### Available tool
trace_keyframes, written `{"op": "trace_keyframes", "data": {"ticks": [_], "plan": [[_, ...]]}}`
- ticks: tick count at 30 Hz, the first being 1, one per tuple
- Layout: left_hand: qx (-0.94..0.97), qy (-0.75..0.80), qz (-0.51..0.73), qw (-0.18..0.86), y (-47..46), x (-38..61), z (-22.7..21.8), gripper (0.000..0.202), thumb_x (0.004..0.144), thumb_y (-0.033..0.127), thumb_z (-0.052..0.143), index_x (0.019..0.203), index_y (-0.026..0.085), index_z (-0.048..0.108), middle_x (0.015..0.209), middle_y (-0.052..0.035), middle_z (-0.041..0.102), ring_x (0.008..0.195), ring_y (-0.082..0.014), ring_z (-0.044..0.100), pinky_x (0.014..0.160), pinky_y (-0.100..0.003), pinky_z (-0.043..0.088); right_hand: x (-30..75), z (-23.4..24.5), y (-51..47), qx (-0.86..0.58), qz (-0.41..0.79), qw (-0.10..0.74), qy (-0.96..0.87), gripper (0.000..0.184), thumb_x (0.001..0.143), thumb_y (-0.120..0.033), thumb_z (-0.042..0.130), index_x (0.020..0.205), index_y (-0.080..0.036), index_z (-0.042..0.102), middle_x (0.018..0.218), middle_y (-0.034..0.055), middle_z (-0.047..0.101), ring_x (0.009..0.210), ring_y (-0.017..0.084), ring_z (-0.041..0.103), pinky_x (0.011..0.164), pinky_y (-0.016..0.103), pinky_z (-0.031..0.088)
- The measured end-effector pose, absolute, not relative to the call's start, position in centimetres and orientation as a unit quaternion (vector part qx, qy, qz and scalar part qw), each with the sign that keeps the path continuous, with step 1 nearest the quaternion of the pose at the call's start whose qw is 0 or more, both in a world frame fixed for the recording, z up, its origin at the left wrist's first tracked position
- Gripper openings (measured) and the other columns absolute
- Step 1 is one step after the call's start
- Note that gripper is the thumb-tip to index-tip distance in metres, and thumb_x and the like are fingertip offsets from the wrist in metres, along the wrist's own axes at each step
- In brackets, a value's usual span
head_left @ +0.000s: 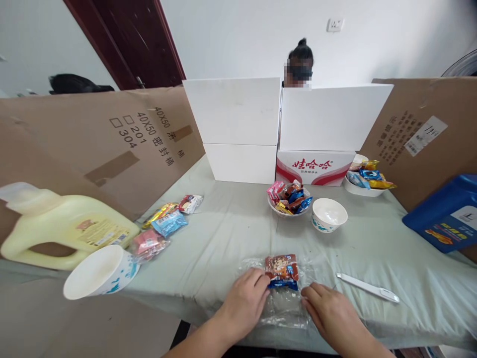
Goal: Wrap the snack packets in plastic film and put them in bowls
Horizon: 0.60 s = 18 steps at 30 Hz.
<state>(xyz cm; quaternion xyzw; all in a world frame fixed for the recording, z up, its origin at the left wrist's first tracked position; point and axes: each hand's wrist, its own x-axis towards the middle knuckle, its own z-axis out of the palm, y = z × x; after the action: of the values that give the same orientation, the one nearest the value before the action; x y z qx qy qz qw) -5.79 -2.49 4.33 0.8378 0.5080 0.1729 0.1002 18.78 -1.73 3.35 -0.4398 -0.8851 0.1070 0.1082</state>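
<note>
A brown snack packet (282,267) lies stacked over a blue snack packet (283,285), whose edge shows at the front. Both rest on a crinkled sheet of clear plastic film (285,309) near the table's front edge. My left hand (246,301) has its fingers curled at the left edge of the packets, touching them. On the other side, my right hand (330,308) is closed with its fingertips at the right part of the film. A white plastic tool (368,287) with a long handle lies to the right of that hand.
Beyond the hands stand a bowl of wrapped snacks (288,198) and a white paper bowl (329,215). Loose packets (169,222), a tilted bowl (102,273) and a yellow jug (70,228) are left. At right are a snack dish (367,189) and blue bottle (447,214). A person sits behind white boxes (238,114).
</note>
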Motion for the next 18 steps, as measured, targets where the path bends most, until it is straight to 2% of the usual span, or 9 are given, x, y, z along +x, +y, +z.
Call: {"op": "trace_keyframes", "data": {"ticks": [4, 8, 12, 15, 18], "plan": [[0.832, 0.512, 0.207, 0.061, -0.5, -4.2, 4.0, 0.056, 0.076, 0.012, 0.064, 0.129, 0.021, 0.046, 0.135, -0.0123, 0.049, 0.123, -0.0325, 0.048, 0.100, -0.052, 0.045, 18.2, 3.3, 0.5, -0.460, 0.098, 0.198, -0.860, 0.020, 0.097, -0.024, 0.040, 0.107, -0.022, 0.058, 0.098, 0.0060, 0.063, 0.090, 0.021, 0.061, 0.077, 0.035, 0.050], [0.860, 0.473, 0.168, 0.087, 0.5, -2.8, 2.9, 0.073, 0.073, 0.020, 0.071, 0.138, 0.022, 0.039, 0.139, -0.0121, 0.049, 0.129, -0.0352, 0.044, 0.104, -0.055, 0.041, 17.9, 1.4, 2.3, -0.433, 0.135, 0.289, -0.843, 0.032, 0.098, -0.028, 0.039, 0.128, -0.023, 0.048, 0.124, 0.0086, 0.058, 0.116, 0.021, 0.053, 0.097, 0.039, 0.047], [0.845, 0.481, 0.187, 0.139, 2.0, -3.3, 2.5, 0.071, 0.073, 0.022, 0.071, 0.137, 0.022, 0.042, 0.133, -0.0114, 0.055, 0.119, -0.0315, 0.054, 0.102, -0.051, 0.044, 17.9, -0.9, 3.0, -0.427, 0.160, 0.317, -0.831, 0.036, 0.099, -0.032, 0.038, 0.133, -0.023, 0.045, 0.127, 0.0083, 0.058, 0.121, 0.021, 0.052, 0.101, 0.040, 0.046], [0.804, 0.506, 0.236, 0.205, 3.7, -5.0, 3.2, 0.059, 0.077, 0.024, 0.066, 0.133, 0.023, 0.045, 0.127, -0.0084, 0.060, 0.113, -0.0260, 0.059, 0.100, -0.043, 0.047, 17.9, -1.4, 3.0, -0.436, 0.176, 0.318, -0.823, 0.037, 0.099, -0.033, 0.037, 0.132, -0.022, 0.048, 0.126, 0.0089, 0.059, 0.119, 0.021, 0.054, 0.100, 0.041, 0.047], [0.785, 0.517, 0.258, 0.222, 5.1, -6.0, 3.8, 0.048, 0.082, 0.021, 0.055, 0.129, 0.023, 0.048, 0.123, -0.0080, 0.060, 0.111, -0.0234, 0.059, 0.099, -0.040, 0.047, 17.8, -1.1, 2.8, -0.451, 0.178, 0.304, -0.820, 0.035, 0.098, -0.034, 0.038, 0.128, -0.022, 0.052, 0.125, 0.0095, 0.060, 0.119, 0.022, 0.055, 0.101, 0.041, 0.047]]}}
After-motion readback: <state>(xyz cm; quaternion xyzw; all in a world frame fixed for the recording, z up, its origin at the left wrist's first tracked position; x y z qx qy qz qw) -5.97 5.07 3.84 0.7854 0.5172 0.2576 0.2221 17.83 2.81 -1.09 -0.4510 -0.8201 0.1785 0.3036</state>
